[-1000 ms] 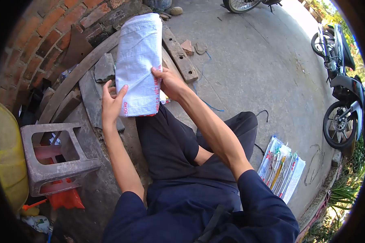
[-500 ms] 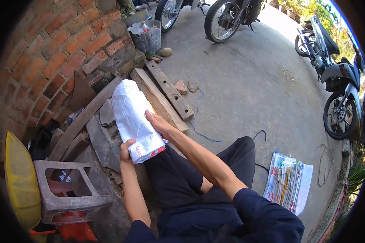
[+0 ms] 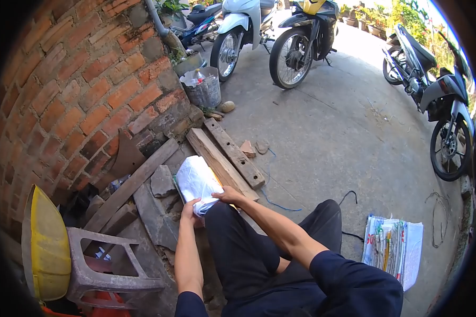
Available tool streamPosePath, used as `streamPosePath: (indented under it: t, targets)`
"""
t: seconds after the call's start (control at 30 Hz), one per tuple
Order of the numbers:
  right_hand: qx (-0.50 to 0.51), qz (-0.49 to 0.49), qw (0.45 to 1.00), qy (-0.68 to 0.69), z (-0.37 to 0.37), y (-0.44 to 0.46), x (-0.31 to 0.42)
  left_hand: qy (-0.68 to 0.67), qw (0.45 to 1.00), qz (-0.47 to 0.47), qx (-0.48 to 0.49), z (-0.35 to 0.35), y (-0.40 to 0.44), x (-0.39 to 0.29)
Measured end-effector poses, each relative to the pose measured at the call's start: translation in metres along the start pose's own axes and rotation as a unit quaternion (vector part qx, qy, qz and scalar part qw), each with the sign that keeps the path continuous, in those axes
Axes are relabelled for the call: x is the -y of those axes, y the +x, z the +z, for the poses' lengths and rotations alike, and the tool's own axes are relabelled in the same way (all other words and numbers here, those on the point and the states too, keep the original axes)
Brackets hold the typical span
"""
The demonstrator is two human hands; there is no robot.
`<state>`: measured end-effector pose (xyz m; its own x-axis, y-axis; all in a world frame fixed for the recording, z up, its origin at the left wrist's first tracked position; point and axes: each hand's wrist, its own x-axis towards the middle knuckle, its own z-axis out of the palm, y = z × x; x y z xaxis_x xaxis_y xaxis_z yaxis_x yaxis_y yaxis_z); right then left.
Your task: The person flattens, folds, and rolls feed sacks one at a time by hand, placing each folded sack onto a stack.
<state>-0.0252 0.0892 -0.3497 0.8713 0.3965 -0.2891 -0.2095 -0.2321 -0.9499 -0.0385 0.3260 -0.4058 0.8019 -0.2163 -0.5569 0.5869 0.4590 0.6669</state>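
A folded white woven sack (image 3: 198, 178) is tilted away from me just beyond my bent knee, with a strip of yellow along its right edge. My left hand (image 3: 189, 209) grips its near left corner, thumb on top. At the near right edge, my right hand (image 3: 228, 195) is closed on the same sack, thumb on top. Fingers under the sack are hidden. To my right on the concrete lies a stack of folded sacks (image 3: 388, 243), their layered edges showing white, yellow, red and blue.
Wooden beams (image 3: 232, 153) and stone slabs (image 3: 156, 216) lie beside a brick wall (image 3: 100, 90). A grey plastic stool (image 3: 111, 264) and a yellow basin-like object (image 3: 45, 245) are at left. A bucket (image 3: 202, 89) and several motorbikes (image 3: 296, 47) stand farther back.
My head view has tilted up, showing more of the motorbikes. The sack has been lowered and leaned away toward my knee; its red print is out of sight. Both hands keep hold of its near end.
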Motion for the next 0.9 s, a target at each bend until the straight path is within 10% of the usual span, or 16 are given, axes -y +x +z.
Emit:
streamPosePath:
  t: [0.23,0.37,0.47,0.6,0.9]
  targets:
    - [-0.022,0.095,0.971,-0.217,0.015,0.045,-0.120,0.155,0.968,0.061,-0.186,-0.062,0.044,0.073]
    - [0.094,0.070,0.980,-0.158,-0.002,0.021,-0.137,0.464,0.751,0.246,-0.400,-0.023,0.004,0.097]
    - [0.059,0.003,0.963,-0.264,0.014,0.023,-0.152,0.443,0.813,0.092,-0.366,-0.047,0.002,0.107]
    - [-0.151,0.024,0.975,-0.161,0.020,-0.009,-0.136,0.509,0.770,0.134,-0.361,-0.067,0.009,0.126]
    - [-0.168,-0.017,0.985,-0.032,0.009,-0.085,-0.124,0.493,0.762,0.141,-0.396,-0.025,-0.009,0.125]
